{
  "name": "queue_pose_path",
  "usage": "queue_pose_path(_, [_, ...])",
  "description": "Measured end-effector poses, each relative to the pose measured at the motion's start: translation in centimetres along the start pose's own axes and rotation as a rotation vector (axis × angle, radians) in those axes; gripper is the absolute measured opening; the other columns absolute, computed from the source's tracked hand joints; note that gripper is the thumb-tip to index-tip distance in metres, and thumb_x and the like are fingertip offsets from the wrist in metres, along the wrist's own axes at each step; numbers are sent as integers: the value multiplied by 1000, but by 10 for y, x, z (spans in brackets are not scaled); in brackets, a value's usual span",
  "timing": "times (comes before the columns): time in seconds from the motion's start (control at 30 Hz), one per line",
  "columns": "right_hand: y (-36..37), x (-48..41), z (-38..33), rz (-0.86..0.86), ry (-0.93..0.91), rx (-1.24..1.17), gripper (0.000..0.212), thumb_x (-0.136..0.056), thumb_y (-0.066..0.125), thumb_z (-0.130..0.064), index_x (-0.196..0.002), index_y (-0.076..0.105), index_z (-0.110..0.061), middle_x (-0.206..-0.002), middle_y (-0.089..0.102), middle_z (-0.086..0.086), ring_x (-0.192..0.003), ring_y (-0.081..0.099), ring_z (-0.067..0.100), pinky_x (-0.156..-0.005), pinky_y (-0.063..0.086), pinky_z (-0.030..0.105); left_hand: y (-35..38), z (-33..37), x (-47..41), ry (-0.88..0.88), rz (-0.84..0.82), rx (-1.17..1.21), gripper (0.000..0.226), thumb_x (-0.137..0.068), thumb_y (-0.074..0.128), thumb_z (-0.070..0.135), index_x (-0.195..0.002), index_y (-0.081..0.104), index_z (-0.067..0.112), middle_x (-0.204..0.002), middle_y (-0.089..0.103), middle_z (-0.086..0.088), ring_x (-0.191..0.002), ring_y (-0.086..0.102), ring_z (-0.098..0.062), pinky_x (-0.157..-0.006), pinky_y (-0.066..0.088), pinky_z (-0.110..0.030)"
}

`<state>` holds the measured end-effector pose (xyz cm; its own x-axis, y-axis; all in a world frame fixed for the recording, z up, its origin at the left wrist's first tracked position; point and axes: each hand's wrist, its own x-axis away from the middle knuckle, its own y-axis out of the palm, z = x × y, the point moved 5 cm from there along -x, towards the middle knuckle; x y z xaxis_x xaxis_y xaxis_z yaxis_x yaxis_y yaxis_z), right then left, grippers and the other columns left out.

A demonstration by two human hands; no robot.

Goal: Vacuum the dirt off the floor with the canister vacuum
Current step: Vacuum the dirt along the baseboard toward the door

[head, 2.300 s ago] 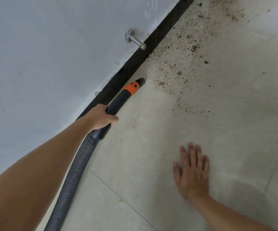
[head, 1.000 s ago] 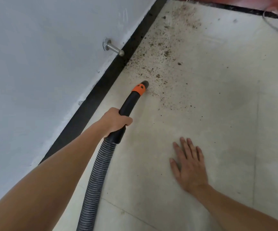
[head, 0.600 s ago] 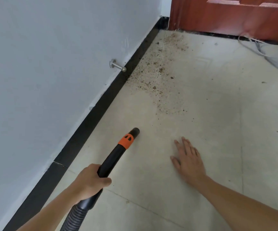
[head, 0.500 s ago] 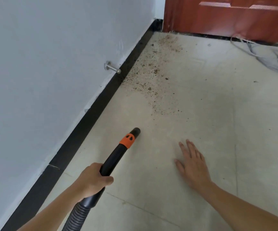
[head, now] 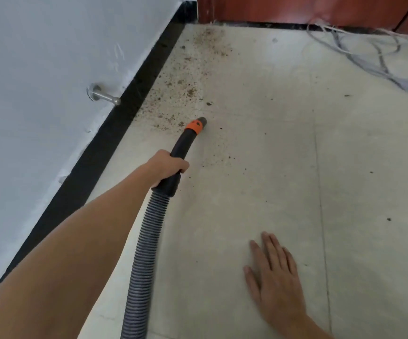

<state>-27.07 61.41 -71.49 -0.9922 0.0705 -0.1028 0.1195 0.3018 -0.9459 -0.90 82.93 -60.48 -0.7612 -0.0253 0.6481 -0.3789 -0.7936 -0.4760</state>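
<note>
My left hand (head: 167, 167) grips the black handle of the vacuum hose. The nozzle (head: 196, 126), with its orange collar, points at the near edge of the brown dirt (head: 185, 86) scattered on the pale tiled floor along the black skirting. The grey ribbed hose (head: 146, 248) trails back toward me and leaves the frame at the bottom. My right hand (head: 275, 280) rests flat on the floor at the lower right, fingers straight. The canister itself is out of view.
A white wall with a metal door stop (head: 105, 95) runs along the left above the black skirting (head: 115, 128). A red-brown door (head: 295, 8) closes the far end. Loose grey cables (head: 369, 55) lie on the floor at the upper right.
My left arm has stretched forward, carrying the nozzle from the bare tiles up to the edge of the dirt patch. My right hand has stayed flat on the floor.
</note>
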Motion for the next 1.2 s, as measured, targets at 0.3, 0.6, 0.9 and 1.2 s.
queue_pose_path(0.3, [3, -1, 7, 26, -17, 32, 58, -93, 47, -47, -140, 58, -16, -155, 43, 12, -144, 39, 27, -113, 32, 47, 11, 30, -30, 45, -5, 27, 26, -76, 63, 5, -98, 52, -2, -80, 65, -22, -64, 63, -33, -73, 58, -53])
queue_pose_path(0.6, [-3, -2, 4, -79, 26, 40, 68, -102, 18, -55, -139, 58, -15, -154, 44, 12, -144, 38, 27, -116, 26, 45, -25, -133, 91, -15, -34, -84, 21, -78, 65, 5, -93, 56, -6, -64, 66, -22, -54, 63, -33, -62, 57, -47])
queue_pose_path(0.9, [-3, 2, -1, -61, 50, 36, 72, -102, 15, -55, -137, 60, -11, -150, 48, 15, -142, 41, 29, -116, 25, 45, -5, -195, 161, 1, -71, -143, 21, -69, 66, 11, -79, 52, -1, -56, 60, -11, -49, 59, -23, -56, 55, -38])
queue_pose_path(1.2, [0, 2, -1, 29, -8, 39, 55, -96, 43, -46, -138, 60, -13, -153, 45, 13, -143, 40, 29, -113, 33, 48, 26, -61, 59, 90, -77, -34, 15, -76, 64, 8, -85, 57, -2, -65, 63, -18, -54, 60, -28, -59, 56, -39])
